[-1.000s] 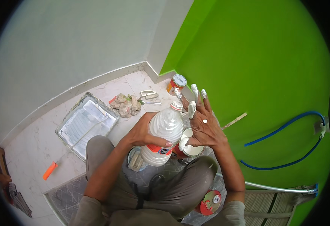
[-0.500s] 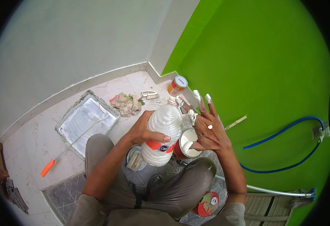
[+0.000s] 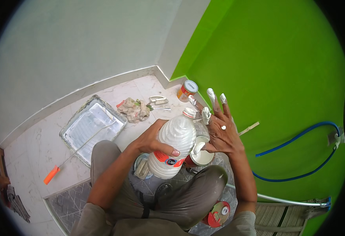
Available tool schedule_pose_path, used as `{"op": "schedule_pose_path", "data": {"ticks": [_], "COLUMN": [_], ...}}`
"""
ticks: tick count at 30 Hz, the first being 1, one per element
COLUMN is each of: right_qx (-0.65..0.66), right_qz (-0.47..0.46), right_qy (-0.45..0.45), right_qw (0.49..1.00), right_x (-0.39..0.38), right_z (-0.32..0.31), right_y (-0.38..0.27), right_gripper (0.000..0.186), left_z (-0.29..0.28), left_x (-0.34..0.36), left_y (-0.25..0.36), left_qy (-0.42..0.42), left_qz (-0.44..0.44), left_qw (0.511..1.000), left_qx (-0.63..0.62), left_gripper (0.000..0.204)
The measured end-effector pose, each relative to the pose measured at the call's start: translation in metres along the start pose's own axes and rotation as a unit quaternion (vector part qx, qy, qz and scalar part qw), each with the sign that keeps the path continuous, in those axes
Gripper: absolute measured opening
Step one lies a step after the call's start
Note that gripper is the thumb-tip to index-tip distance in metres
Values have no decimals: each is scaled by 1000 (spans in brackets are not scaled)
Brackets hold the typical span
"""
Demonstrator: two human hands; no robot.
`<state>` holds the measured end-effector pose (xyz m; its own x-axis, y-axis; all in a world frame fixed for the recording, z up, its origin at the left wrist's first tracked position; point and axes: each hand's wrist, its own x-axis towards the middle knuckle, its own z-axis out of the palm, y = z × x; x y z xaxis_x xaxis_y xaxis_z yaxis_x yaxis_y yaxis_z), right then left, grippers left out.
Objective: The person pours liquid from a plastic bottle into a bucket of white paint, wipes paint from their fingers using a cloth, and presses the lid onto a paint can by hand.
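Observation:
My left hand (image 3: 156, 141) is wrapped round a large ribbed plastic bottle (image 3: 176, 135), with white contents and a red label. The bottle stands nearly upright, its cap tilted slightly right. My right hand (image 3: 222, 131) is raised just right of it, fingers spread and coated with thick white paint. Below that hand's thumb is a paint can (image 3: 204, 158) of white paint, partly hidden behind the bottle. A greyish, partly see-through thing (image 3: 202, 131) shows between bottle and right palm; whether I touch it is unclear.
A paint tray (image 3: 87, 131) with an orange-handled roller (image 3: 52, 174) lies left. Behind are a crumpled rag (image 3: 134, 110), a scraper-like tool (image 3: 158, 100) and an orange can (image 3: 187, 91). A red-topped container (image 3: 219, 214) stands by my knee. A blue hose (image 3: 298, 179) hangs at the green wall.
The bottle has turned slightly and shifted a little right and down in my left hand. My right hand has shifted slightly right, and the greyish thing beside it shows more.

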<state>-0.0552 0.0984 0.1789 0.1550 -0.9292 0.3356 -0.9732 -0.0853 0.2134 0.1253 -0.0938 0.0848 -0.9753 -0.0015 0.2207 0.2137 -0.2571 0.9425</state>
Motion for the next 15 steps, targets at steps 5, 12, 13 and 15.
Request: {"op": "schedule_pose_path", "data": {"ticks": [5, 12, 13, 15], "right_qx": [-20, -35, -37, -50], "right_qz": [-17, -11, -16, -12], "right_qy": [-11, -16, -20, -22], "right_qw": [1000, 999, 999, 998], "right_x": [6, -2, -3, -5], "right_z": [0, -6, -6, -7], "right_y": [-4, -8, -7, -5], "right_gripper": [56, 43, 43, 48], "left_z": [-2, -4, -4, -5], "left_x": [-1, -1, -1, -1], "left_y": [-4, -5, -4, -3], "left_qy": [7, 9, 0, 2], "left_qz": [12, 15, 19, 21], "left_qw": [998, 997, 996, 997], "left_qx": [-55, -79, -83, -74], "left_gripper": [74, 75, 75, 74]}}
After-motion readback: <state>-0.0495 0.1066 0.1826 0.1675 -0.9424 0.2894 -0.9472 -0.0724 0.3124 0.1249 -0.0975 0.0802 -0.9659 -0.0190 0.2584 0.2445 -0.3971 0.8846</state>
